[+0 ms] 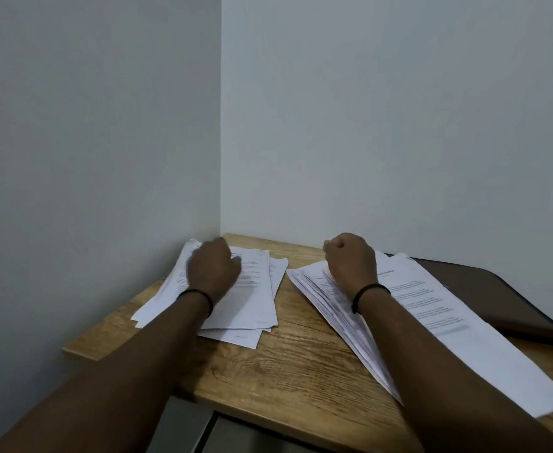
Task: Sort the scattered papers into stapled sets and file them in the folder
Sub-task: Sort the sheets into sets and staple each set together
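Two loose heaps of printed white paper lie on a wooden desk (301,364). The left heap (252,299) is fanned out near the wall corner, and my left hand (213,269) rests on top of it, fingers curled down onto the sheets. The right heap (438,322) is a long slanted stack with text on its top sheet. My right hand (350,259) sits on its far end, closed into a fist over the paper edges. A dark brown folder (504,299) lies flat at the right, partly under the right heap.
The desk stands in a corner between two plain grey walls (105,125). Its front edge runs diagonally across the lower part of the view, with grey floor or cabinet below. Both wrists wear a thin black band.
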